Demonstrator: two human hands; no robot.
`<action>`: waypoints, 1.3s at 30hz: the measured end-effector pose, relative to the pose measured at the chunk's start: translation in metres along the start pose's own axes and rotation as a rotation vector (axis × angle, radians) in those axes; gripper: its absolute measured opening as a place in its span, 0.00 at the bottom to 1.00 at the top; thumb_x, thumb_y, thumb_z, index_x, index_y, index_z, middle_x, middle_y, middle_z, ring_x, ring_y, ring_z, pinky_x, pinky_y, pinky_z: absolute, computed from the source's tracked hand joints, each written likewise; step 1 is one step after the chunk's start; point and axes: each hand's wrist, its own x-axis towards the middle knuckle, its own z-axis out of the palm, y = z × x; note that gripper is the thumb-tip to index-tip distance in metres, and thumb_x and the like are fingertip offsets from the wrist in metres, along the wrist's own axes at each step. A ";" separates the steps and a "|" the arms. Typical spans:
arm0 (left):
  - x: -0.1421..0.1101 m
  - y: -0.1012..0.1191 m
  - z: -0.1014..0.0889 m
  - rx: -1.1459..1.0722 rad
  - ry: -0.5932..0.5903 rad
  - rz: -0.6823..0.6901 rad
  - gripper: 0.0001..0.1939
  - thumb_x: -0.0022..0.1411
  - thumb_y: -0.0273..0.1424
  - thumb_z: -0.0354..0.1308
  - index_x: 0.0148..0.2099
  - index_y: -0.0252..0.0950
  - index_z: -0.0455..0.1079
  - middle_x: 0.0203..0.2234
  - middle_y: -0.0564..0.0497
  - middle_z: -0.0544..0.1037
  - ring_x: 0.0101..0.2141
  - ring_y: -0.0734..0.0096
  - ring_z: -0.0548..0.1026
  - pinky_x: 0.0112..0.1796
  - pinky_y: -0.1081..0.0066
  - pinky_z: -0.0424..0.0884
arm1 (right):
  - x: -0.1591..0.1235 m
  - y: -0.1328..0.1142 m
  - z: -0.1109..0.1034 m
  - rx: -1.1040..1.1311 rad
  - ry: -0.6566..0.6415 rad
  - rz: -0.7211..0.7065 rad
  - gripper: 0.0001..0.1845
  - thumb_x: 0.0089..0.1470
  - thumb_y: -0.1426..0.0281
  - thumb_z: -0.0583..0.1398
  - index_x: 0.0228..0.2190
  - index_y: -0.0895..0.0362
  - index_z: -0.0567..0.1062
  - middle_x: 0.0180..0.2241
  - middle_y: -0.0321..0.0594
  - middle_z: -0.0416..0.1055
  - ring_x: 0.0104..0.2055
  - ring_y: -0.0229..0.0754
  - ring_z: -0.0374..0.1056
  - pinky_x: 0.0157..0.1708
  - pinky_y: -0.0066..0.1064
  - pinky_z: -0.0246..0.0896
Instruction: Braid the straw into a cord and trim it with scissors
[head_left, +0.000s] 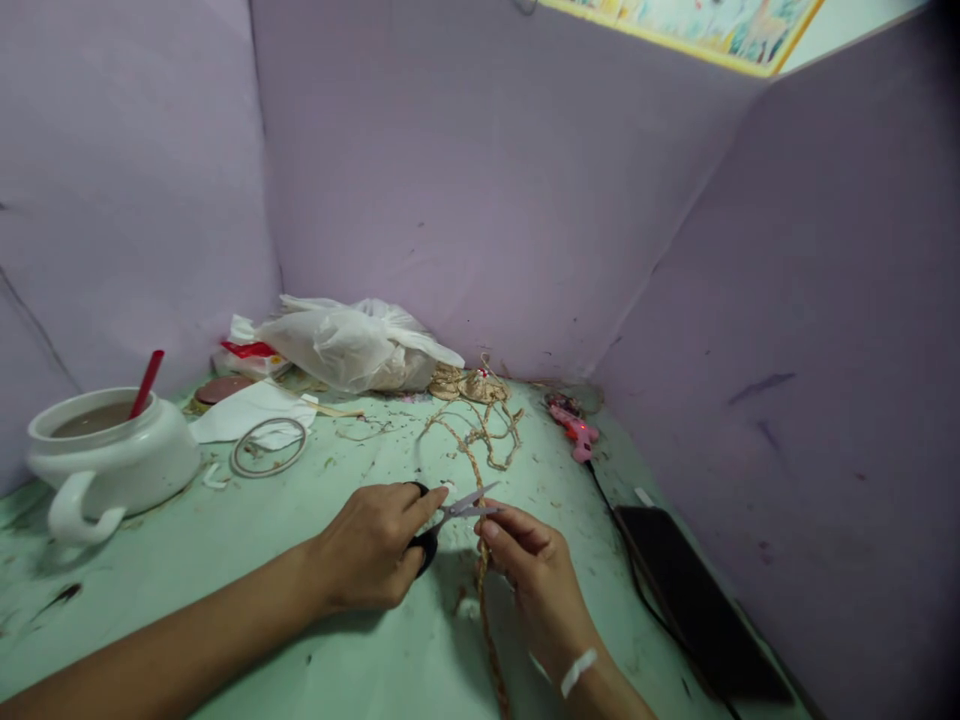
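One view, head: left hand (375,548) is gripping scissors (456,508) by their black handles, the blades standing parted at a braided cord (484,610). Right hand (534,572) is pinching that cord between thumb and fingers, just beside the blade tips. Beyond the blades, the cord is lying in loose loops on the green table (390,665), near a white plastic bag (349,350). White mug (154,462) is standing at left, holding a red stick (147,383).
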 end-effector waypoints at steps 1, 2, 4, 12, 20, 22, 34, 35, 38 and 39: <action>0.000 0.000 0.000 0.001 0.001 -0.001 0.28 0.49 0.25 0.46 0.55 0.30 0.54 0.30 0.44 0.70 0.30 0.64 0.68 0.29 0.66 0.66 | 0.000 0.000 -0.001 -0.052 0.003 -0.024 0.08 0.38 0.68 0.64 0.25 0.58 0.78 0.20 0.35 0.69 0.21 0.33 0.57 0.23 0.25 0.53; 0.000 0.000 0.000 0.000 0.003 -0.002 0.28 0.49 0.25 0.46 0.55 0.30 0.55 0.30 0.45 0.70 0.29 0.65 0.68 0.29 0.67 0.66 | 0.000 0.001 -0.001 -0.109 0.004 -0.057 0.07 0.39 0.68 0.63 0.25 0.57 0.78 0.21 0.36 0.69 0.21 0.34 0.58 0.23 0.26 0.53; -0.001 0.000 0.001 -0.002 0.015 -0.005 0.27 0.49 0.24 0.46 0.55 0.31 0.55 0.29 0.45 0.70 0.28 0.66 0.68 0.28 0.68 0.65 | -0.001 0.000 -0.002 -0.222 0.005 -0.141 0.07 0.41 0.69 0.61 0.25 0.57 0.78 0.23 0.37 0.69 0.24 0.36 0.59 0.23 0.26 0.54; -0.004 -0.003 0.008 0.020 0.038 0.008 0.27 0.50 0.23 0.45 0.55 0.31 0.55 0.27 0.46 0.71 0.27 0.67 0.68 0.26 0.70 0.65 | -0.004 -0.004 0.002 -0.346 0.041 -0.234 0.09 0.42 0.69 0.60 0.27 0.57 0.79 0.23 0.39 0.69 0.25 0.39 0.61 0.22 0.27 0.54; -0.002 -0.001 0.002 -0.228 0.064 -0.101 0.24 0.50 0.22 0.45 0.52 0.35 0.61 0.28 0.48 0.73 0.28 0.68 0.70 0.29 0.70 0.65 | 0.000 0.003 0.001 -0.286 0.085 -0.162 0.10 0.41 0.68 0.61 0.29 0.57 0.78 0.23 0.39 0.71 0.24 0.38 0.62 0.24 0.29 0.57; 0.003 0.002 -0.004 -0.456 0.142 -0.266 0.19 0.51 0.24 0.48 0.47 0.36 0.66 0.27 0.50 0.74 0.28 0.71 0.70 0.30 0.73 0.65 | 0.001 0.005 0.001 -0.261 0.089 -0.132 0.11 0.41 0.68 0.61 0.30 0.57 0.78 0.24 0.39 0.72 0.24 0.38 0.62 0.25 0.29 0.58; 0.017 0.006 -0.011 -0.966 0.175 -0.690 0.18 0.46 0.30 0.54 0.42 0.31 0.65 0.20 0.54 0.70 0.22 0.74 0.69 0.23 0.75 0.63 | -0.002 0.007 0.005 -0.063 0.092 0.092 0.12 0.32 0.69 0.66 0.25 0.59 0.78 0.18 0.36 0.70 0.19 0.33 0.59 0.21 0.26 0.55; 0.014 0.007 -0.010 -0.826 0.169 -0.581 0.17 0.46 0.29 0.53 0.42 0.33 0.66 0.23 0.53 0.72 0.24 0.73 0.69 0.26 0.74 0.65 | -0.002 0.006 0.005 -0.005 0.096 0.115 0.12 0.31 0.69 0.66 0.25 0.59 0.78 0.18 0.36 0.70 0.19 0.33 0.60 0.20 0.26 0.55; 0.006 0.010 -0.008 -0.411 0.125 -0.271 0.23 0.44 0.26 0.51 0.46 0.35 0.65 0.34 0.49 0.74 0.34 0.67 0.70 0.36 0.68 0.65 | 0.000 0.003 0.003 0.106 0.108 0.109 0.13 0.30 0.69 0.67 0.25 0.59 0.77 0.20 0.37 0.71 0.21 0.33 0.61 0.22 0.25 0.56; 0.004 0.011 -0.006 -0.312 0.106 -0.212 0.25 0.44 0.26 0.51 0.49 0.35 0.63 0.36 0.47 0.73 0.36 0.64 0.70 0.37 0.66 0.65 | 0.000 0.002 0.002 0.127 0.108 0.097 0.13 0.30 0.69 0.67 0.25 0.59 0.77 0.21 0.37 0.71 0.21 0.32 0.61 0.22 0.24 0.56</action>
